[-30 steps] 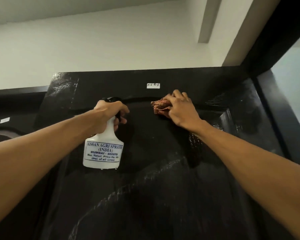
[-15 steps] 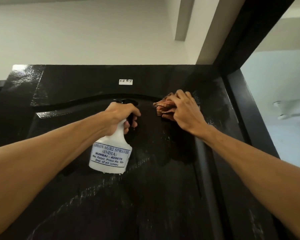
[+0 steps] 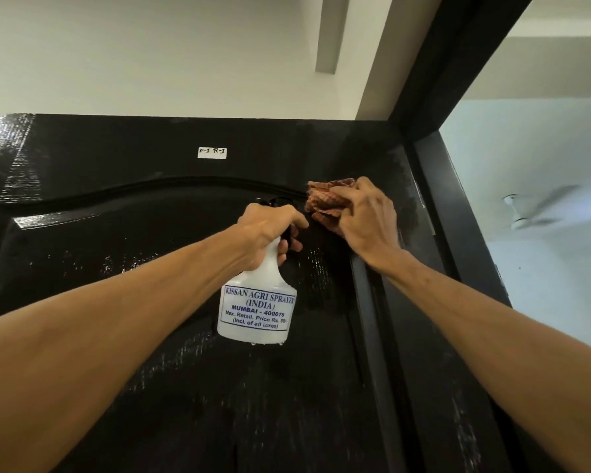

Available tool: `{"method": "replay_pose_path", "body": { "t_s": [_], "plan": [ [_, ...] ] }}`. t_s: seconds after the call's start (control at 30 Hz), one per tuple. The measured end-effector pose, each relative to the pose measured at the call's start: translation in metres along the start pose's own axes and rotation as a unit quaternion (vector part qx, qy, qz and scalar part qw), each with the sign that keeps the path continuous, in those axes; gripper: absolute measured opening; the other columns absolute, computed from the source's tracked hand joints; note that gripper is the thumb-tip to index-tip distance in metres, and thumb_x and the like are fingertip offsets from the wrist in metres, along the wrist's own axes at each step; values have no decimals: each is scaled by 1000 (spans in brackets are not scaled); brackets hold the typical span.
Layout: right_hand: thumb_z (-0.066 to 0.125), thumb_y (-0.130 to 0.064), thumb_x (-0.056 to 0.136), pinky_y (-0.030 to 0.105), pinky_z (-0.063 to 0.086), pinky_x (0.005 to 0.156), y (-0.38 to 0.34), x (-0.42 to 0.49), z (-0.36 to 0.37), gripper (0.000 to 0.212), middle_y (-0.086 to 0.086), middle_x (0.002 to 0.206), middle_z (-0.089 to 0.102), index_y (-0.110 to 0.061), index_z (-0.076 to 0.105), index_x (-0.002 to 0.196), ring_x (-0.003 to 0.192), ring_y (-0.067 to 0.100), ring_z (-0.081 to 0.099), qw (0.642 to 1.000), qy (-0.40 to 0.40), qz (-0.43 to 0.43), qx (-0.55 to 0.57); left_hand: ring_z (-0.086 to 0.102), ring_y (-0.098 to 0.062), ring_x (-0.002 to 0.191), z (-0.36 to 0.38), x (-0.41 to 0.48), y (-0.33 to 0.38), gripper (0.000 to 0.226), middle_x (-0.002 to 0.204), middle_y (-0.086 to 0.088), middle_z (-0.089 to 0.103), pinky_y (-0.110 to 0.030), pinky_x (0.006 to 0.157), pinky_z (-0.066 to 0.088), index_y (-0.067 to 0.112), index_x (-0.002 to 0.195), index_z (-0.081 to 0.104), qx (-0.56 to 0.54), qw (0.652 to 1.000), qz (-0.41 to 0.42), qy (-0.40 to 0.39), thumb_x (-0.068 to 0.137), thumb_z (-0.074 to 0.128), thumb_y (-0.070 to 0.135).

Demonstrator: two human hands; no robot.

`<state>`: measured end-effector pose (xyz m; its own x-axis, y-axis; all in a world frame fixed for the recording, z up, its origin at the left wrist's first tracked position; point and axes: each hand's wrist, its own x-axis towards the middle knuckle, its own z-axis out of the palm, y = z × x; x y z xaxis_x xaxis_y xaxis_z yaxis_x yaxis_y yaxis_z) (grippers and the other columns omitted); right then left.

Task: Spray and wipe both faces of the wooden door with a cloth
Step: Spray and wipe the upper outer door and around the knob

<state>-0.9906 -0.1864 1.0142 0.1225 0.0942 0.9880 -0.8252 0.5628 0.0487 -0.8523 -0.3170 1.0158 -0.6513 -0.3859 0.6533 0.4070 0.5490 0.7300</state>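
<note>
dark door (image 3: 151,336) bears a white label (image 3: 212,152), cloth (image 3: 325,199) pressed against it

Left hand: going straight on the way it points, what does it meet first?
Most likely the glossy black wooden door, at the raised panel just below its arched moulding; the left hand holding the white plastic spray bottle aims there. The gap is hard to judge.

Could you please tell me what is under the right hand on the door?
A crumpled reddish cloth sticks out from under the right hand, pressed to the door. The hand hides the rest of it.
</note>
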Motion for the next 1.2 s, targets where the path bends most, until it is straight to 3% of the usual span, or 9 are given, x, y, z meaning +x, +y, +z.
{"method": "replay_pose_path", "body": {
  "t_s": [0.2, 0.3, 0.43, 0.53, 0.67, 0.9, 0.97, 1.07, 1.2],
  "plan": [
    [47, -24, 98, 46, 50, 93, -23, 9, 2, 40, 7, 115, 49, -17, 65, 132, 105, 25, 53, 989, -118, -85, 36, 45, -10, 40, -15, 0, 1, 21, 75, -16, 74, -22, 43, 43, 2, 97, 72, -2, 1000, 0, 11, 87, 79, 19],
    [63, -32, 95, 40, 48, 92, 12, 5, -14, 34, 1, 115, 54, -20, 67, 127, 104, 19, 52, 993, -95, -65, 9, 45, -8, 40, -16, -2, 1, 17, 80, -16, 75, -22, 43, 44, 5, 90, 70, -2, 1000, -7, 3, 88, 78, 20],
    [55, -12, 93, 36, 45, 94, 31, 2, -14, 37, 1, 117, 58, -17, 68, 127, 108, 20, 52, 996, -79, -30, -15, 46, -7, 39, -14, -5, -5, 18, 83, -15, 76, -22, 44, 45, 8, 84, 67, 0, 1000, -22, -18, 89, 78, 21],
    [59, -14, 92, 32, 42, 93, 19, 0, -7, 38, 3, 120, 59, -15, 67, 129, 111, 22, 51, 997, -70, -15, 4, 46, -7, 40, -10, -8, -9, 17, 78, -14, 76, -21, 43, 45, 7, 88, 68, -3, 999, -26, -19, 89, 78, 20],
    [49, -14, 92, 35, 46, 95, 27, -21, -14, 42, 4, 125, 58, -13, 62, 132, 113, 22, 50, 997, -60, -39, 6, 45, -8, 39, 0, -9, -9, 16, 74, -14, 75, -21, 43, 44, 6, 90, 69, -14, 999, -28, -29, 88, 78, 19],
    [51, -13, 93, 38, 54, 82, 45, -75, -18, 40, 8, 123, 54, -13, 55, 133, 107, 22, 51, 991, -81, -110, -3, 44, -8, 36, 13, -15, -17, 17, 73, -16, 74, -20, 42, 43, 7, 81, 67, -20, 998, -44, -45, 87, 79, 18],
    [52, -15, 96, 40, 54, 85, 54, -36, -13, 36, 12, 124, 50, -14, 56, 132, 110, 27, 49, 997, -38, -60, -22, 43, -8, 36, 16, -14, -12, 18, 73, -15, 74, -20, 42, 43, 8, 79, 66, -22, 998, -39, -46, 87, 78, 18],
    [56, -19, 100, 48, 53, 95, 65, 4, -4, 37, 16, 133, 44, -16, 54, 136, 119, 33, 45, 994, 18, 108, 4, 44, -7, 36, 18, -10, 1, 19, 72, -14, 74, -20, 41, 43, 9, 78, 65, -21, 998, -28, -49, 88, 77, 18],
    [47, -41, 102, 39, 47, 92, 54, -12, -1, 43, 11, 127, 43, -17, 52, 138, 111, 28, 44, 1000, -3, -28, -4, 44, -6, 36, 14, 6, 23, 19, 72, -14, 74, -19, 41, 43, 9, 76, 64, -20, 999, -10, -32, 88, 77, 18]
  ]
}}
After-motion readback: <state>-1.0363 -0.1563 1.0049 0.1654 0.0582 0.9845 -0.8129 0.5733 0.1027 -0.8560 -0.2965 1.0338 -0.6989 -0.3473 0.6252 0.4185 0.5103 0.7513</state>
